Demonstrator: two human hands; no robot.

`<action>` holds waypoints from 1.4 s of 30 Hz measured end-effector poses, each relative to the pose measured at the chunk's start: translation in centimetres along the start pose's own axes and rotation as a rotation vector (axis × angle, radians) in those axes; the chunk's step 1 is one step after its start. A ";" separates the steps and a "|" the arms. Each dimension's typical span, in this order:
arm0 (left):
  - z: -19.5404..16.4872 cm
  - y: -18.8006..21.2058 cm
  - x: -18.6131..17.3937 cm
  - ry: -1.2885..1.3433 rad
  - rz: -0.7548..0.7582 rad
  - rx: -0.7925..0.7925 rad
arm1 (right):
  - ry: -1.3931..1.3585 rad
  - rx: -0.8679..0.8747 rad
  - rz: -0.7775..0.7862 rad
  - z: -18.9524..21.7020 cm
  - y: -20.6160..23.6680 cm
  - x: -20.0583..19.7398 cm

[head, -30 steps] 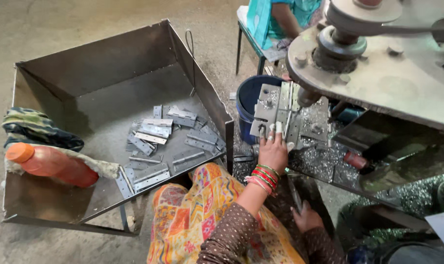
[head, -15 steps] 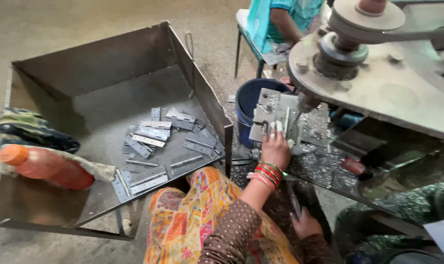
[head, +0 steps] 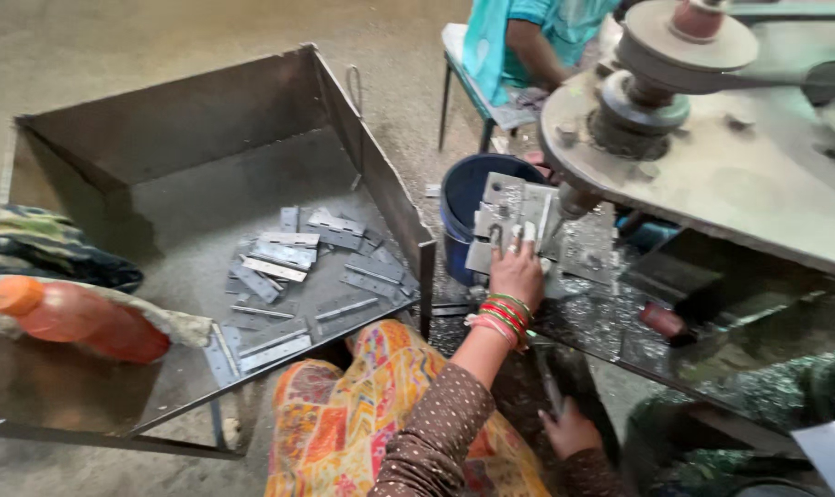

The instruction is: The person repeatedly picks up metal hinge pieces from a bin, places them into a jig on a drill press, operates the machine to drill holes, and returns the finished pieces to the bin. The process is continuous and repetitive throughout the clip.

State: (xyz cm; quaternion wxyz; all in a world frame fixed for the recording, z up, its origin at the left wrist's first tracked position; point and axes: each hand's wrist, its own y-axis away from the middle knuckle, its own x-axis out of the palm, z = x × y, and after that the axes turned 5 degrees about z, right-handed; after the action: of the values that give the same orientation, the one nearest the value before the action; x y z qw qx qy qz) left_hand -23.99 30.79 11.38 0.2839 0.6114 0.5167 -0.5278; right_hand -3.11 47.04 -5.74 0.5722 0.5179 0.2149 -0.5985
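Little has shifted: my left hand (head: pixel 517 271) still presses its fingers on the flat grey metal hinge plates (head: pixel 512 213) under the machine. My right hand (head: pixel 572 429) grips a thin dark metal lever (head: pixel 548 382) low beside my knee.

Left hand (head: pixel 517 272), bangles at the wrist, presses fingertips against a stack of flat grey metal plates (head: pixel 514 213) held upright at the machine (head: pixel 712 156). Right hand (head: pixel 572 431) sits low, below the left, gripping a dark lever (head: pixel 548 379). Just beyond the plates: a blue bucket (head: pixel 459 207). Left of the hand: a steel bin (head: pixel 196 129) holding loose hinge plates (head: pixel 293 262).
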 end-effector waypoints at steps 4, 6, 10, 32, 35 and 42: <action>0.6 -1.2 1.3 -0.147 -0.188 0.043 | 0.096 0.081 0.223 -0.9 -2.6 -3.9; 0.7 -2.5 2.0 -0.142 -0.235 0.033 | 0.163 0.001 0.174 -1.3 -3.0 -5.1; 1.2 -4.3 2.6 -0.062 -0.135 0.003 | -0.055 -0.023 0.063 -1.1 -1.2 -2.5; 0.9 10.3 -4.7 -0.007 -0.384 0.429 | 0.205 -0.034 0.083 2.8 0.1 -8.5; 0.1 8.3 -5.0 0.288 -0.436 0.400 | 0.178 -0.006 0.192 2.9 0.0 -8.9; -0.6 5.2 -4.6 -0.058 -0.602 0.356 | 0.191 -0.029 0.176 2.5 -0.3 -8.7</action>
State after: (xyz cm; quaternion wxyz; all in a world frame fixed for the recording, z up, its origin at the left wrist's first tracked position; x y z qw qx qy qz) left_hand -18.52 28.22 14.86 0.0189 0.4564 0.5653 -0.6869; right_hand -5.99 49.00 2.67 0.6068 0.5809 0.2308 -0.4909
